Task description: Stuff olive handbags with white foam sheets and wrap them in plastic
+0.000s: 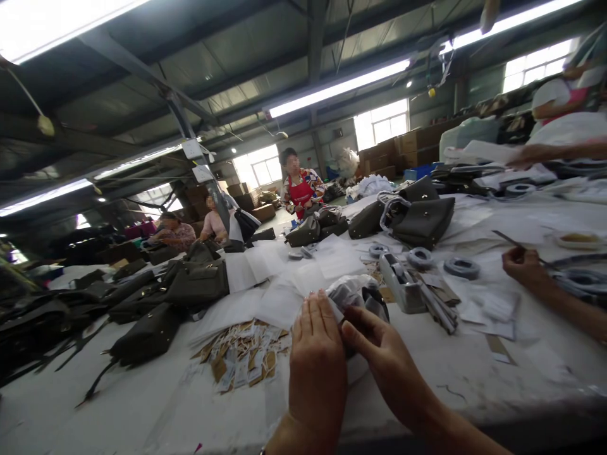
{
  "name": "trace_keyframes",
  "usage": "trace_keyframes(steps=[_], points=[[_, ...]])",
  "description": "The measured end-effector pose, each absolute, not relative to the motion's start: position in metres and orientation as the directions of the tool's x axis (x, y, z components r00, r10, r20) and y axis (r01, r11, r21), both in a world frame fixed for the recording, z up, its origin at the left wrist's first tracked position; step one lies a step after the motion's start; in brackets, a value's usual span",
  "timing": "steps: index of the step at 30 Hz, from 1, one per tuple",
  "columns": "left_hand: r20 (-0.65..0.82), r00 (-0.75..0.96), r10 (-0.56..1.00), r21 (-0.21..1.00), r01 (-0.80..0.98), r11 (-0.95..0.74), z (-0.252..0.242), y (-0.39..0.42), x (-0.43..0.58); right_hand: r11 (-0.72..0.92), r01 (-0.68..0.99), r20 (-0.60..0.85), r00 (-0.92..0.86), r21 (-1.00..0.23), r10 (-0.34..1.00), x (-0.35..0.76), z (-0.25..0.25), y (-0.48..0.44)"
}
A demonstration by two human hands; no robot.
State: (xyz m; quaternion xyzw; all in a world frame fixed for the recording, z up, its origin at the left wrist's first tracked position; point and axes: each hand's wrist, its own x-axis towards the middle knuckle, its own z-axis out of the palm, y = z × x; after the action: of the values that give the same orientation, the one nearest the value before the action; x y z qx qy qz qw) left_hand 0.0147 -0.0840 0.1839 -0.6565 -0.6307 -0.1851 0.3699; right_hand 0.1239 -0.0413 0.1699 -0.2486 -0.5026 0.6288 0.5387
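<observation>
A bundle in thin white wrapping (pixel 353 285) with something dark showing through sits on the table in front of me. My left hand (pixel 317 357) lies against its left side, fingers straight, together and flat. On the other side, my right hand (pixel 391 360) has thumb and fingers pinched at the wrapping, close to the left fingertips. Both hands partly hide the bundle, so what it contains cannot be made out. A heap of brown and white tags with strings (pixel 246 360) lies left of my left hand. A grey tape dispenser (pixel 403 284) stands beyond my right hand.
Dark olive bags (pixel 196 284) pile up on the left, with more bags (pixel 422 221) farther back. White sheets (pixel 270 297) and tape rolls (pixel 461 268) lie across the table. A co-worker's hand (pixel 526 268) holds a thin strip at right; other people work beyond.
</observation>
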Motion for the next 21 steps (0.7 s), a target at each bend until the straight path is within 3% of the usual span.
trace_keyframes(steps=[3,5,8,11,13,16,19,21], points=[[0.736,0.146,0.661,-0.138,0.988,-0.065,0.182,-0.086,0.013,0.086,-0.402,0.211,-0.279,-0.912,0.937,0.129,0.17,-0.038],[0.724,0.131,0.677,0.022,0.977,-0.213,0.188,-0.089,0.008,0.059,-0.425,0.203,-0.301,-0.903,0.932,0.133,0.171,-0.034],[0.591,0.012,0.807,0.441,0.832,-0.336,0.206,-0.089,-0.005,0.02,-0.469,0.213,-0.362,-0.883,0.908,0.138,0.173,-0.03],[0.337,-0.033,0.941,0.801,0.536,-0.268,0.22,-0.083,-0.015,0.02,-0.467,0.223,-0.384,-0.884,0.896,0.139,0.177,-0.032],[0.256,-0.031,0.966,0.88,0.42,-0.219,0.222,-0.078,-0.016,0.029,-0.448,0.222,-0.386,-0.893,0.895,0.139,0.178,-0.033],[0.293,-0.099,0.951,0.889,0.393,-0.233,0.215,-0.074,-0.013,0.105,-0.344,0.251,-0.414,-0.933,0.875,0.147,0.174,-0.026],[0.312,-0.222,0.924,0.907,0.358,-0.22,0.208,-0.073,-0.01,0.309,-0.095,0.323,-0.358,-0.946,0.876,0.174,0.159,0.007],[0.298,-0.294,0.908,0.923,0.332,-0.195,0.205,-0.07,-0.012,0.398,0.141,0.374,-0.17,-0.906,0.912,0.201,0.144,0.044]])
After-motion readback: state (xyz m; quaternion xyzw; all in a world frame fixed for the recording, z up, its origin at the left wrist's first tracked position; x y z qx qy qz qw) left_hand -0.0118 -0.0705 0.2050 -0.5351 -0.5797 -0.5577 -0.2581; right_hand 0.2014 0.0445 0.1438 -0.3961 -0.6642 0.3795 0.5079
